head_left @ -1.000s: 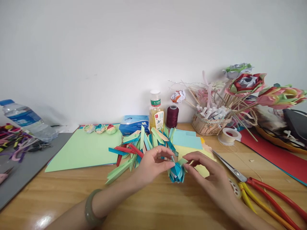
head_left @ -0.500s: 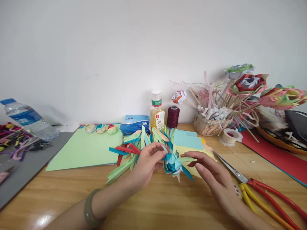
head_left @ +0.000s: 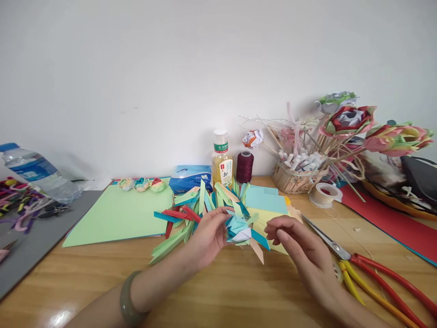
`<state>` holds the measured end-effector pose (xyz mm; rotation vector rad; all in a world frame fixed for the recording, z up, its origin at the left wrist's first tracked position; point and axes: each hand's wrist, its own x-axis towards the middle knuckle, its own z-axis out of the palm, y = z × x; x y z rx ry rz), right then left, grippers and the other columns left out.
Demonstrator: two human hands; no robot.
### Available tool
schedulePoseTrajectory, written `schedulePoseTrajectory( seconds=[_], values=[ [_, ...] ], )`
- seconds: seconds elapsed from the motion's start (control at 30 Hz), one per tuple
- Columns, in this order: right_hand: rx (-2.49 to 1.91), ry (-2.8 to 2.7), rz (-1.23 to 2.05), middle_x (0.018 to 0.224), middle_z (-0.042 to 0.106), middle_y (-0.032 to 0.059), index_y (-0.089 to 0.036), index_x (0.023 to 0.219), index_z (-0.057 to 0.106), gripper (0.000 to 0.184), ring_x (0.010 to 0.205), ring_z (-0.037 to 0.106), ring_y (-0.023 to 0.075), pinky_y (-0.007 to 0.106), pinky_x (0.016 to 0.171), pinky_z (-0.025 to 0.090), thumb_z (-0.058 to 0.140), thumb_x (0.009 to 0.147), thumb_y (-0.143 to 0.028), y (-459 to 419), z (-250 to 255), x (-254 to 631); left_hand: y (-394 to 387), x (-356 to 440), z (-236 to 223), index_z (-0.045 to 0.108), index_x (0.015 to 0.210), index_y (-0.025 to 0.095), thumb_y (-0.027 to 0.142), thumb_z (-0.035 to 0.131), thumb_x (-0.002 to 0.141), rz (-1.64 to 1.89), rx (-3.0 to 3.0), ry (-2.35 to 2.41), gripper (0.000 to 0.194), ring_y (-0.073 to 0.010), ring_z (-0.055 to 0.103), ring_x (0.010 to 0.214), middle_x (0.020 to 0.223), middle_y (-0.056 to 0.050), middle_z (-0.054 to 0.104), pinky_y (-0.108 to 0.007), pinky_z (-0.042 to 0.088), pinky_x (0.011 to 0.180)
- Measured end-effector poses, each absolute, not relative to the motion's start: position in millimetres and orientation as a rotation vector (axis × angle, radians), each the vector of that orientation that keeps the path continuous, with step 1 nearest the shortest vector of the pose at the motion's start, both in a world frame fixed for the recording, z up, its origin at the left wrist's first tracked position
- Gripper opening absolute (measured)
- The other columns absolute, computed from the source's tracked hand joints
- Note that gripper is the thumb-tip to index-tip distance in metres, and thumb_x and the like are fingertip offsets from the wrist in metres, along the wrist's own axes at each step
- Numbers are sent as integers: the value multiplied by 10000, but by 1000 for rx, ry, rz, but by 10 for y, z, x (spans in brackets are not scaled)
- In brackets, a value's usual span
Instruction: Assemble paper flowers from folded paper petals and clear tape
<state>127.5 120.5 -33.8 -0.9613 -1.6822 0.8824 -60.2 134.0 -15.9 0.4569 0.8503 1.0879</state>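
Observation:
Between the fingers of my left hand point(head_left: 209, 237) is a folded paper flower point(head_left: 240, 228) in light blue, teal and white, held above the table and tilted. A peach strip points down from its lower side, and a teal strip sticks out to the right. My right hand point(head_left: 297, 246) hovers to the right of the flower, apart from it, with fingers curled and thumb separate, holding nothing. Behind my left hand lies a pile of folded paper strips point(head_left: 180, 232) in green, teal, red and peach. Light blue paper sheets point(head_left: 266, 200) and a yellow sheet point(head_left: 262, 218) lie behind the flower.
Large scissors point(head_left: 336, 249) and yellow-handled pliers point(head_left: 351, 282) lie at right. Behind stand a tissue pack point(head_left: 190, 178), a drink bottle point(head_left: 221, 159), a thread spool point(head_left: 245, 167) and a basket point(head_left: 293, 181). Green paper point(head_left: 119, 218) and a water bottle point(head_left: 37, 171) are at left.
The paper flower has turned in my left hand, so its white and light blue side now faces me. My right hand has drawn back slightly from it, fingers more curled.

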Motion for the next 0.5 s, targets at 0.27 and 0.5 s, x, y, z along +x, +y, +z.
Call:
schedulePoseTrajectory(
  seconds=[0.27, 0.5],
  values=[
    [-721, -1926, 658, 767, 608, 7, -234, 970, 541, 147, 671, 560, 141, 234, 597, 487, 525, 834, -180, 1145, -228, 1250, 1347, -604, -171, 603, 765, 147, 156, 673, 661, 1073, 471, 826, 125, -92, 572, 595, 685, 6, 619, -195, 442, 556],
    [-698, -1955, 515, 761, 645, 20, -244, 977, 555, 274, 674, 603, 171, 278, 612, 509, 647, 743, -134, 1137, -252, 1238, 1331, -583, -171, 589, 806, 139, 99, 638, 683, 1053, 477, 819, 138, -94, 574, 598, 702, -5, 621, -194, 452, 551]
  ],
)
